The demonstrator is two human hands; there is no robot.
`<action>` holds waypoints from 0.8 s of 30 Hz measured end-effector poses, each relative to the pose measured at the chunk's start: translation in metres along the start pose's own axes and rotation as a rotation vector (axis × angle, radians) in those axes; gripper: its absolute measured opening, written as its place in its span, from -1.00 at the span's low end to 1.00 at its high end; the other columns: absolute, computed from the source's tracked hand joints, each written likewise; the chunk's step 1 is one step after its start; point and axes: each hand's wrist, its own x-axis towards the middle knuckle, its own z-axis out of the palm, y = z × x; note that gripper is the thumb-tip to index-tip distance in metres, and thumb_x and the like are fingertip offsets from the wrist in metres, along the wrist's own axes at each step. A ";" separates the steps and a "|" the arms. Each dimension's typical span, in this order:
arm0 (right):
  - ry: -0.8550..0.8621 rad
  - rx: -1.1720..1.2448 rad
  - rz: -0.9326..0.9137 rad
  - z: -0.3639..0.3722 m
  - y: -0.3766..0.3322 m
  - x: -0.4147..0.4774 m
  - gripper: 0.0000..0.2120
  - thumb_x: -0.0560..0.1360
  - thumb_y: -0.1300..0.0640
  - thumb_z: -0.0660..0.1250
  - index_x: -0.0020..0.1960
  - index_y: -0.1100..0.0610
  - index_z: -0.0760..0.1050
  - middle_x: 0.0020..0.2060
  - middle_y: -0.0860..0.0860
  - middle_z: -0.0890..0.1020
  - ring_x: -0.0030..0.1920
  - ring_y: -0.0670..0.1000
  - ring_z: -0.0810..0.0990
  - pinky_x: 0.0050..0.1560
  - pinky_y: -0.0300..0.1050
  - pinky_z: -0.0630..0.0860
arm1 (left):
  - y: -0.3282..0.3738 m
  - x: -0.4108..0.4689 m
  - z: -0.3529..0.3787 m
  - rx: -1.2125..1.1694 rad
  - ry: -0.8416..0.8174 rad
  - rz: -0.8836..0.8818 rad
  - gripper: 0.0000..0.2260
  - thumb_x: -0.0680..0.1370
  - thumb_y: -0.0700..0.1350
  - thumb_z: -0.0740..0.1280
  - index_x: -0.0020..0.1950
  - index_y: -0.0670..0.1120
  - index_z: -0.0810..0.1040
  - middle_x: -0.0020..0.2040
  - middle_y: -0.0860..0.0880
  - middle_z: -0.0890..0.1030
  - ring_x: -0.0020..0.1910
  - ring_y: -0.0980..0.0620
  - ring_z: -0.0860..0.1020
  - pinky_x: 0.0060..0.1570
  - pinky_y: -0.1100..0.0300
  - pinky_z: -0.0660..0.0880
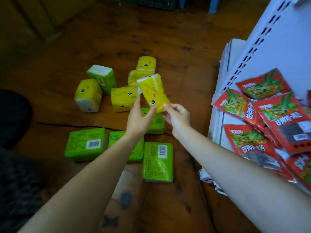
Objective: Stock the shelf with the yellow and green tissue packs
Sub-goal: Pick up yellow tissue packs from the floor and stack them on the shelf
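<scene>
Gripping the yellow pack's edges, left hand and seemingly right hand hover.

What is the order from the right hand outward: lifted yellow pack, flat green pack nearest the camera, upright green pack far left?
1. The lifted yellow pack, pinched by the right hand.
2. The flat green pack, on the floor below the hand.
3. The upright green pack, at the pile's back left.
</scene>
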 end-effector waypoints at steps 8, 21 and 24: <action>-0.312 0.006 0.081 0.049 0.001 -0.061 -0.96 0.53 0.26 0.28 -0.08 0.16 0.50 -0.17 0.05 0.59 -0.16 -0.05 0.57 -0.08 -0.21 0.51 | 0.017 -0.002 -0.046 -0.087 0.286 -0.026 -0.25 0.41 -0.10 0.46 0.49 -0.13 0.14 0.35 -0.12 0.42 0.33 -0.07 0.40 0.32 -0.01 0.35; -0.439 -0.374 -0.328 0.016 -0.063 -0.064 -0.29 0.40 0.15 0.46 0.45 -0.04 0.21 0.40 0.01 0.29 0.38 -0.02 0.32 0.36 -0.06 0.34 | 0.044 -0.017 -0.093 0.492 -0.053 0.482 -0.44 0.32 -0.28 0.46 0.31 -0.15 0.45 0.19 -0.16 0.54 0.20 -0.16 0.48 0.11 0.23 0.29; -0.404 -0.342 -0.404 0.023 -0.085 -0.073 -0.42 0.41 0.21 0.44 0.36 -0.04 0.34 0.28 0.06 0.47 0.19 0.02 0.48 0.02 -0.19 0.48 | 0.068 -0.019 -0.111 0.432 0.041 0.515 -0.43 0.32 -0.31 0.46 0.32 -0.17 0.45 0.20 -0.19 0.48 0.23 -0.16 0.44 0.08 0.40 0.20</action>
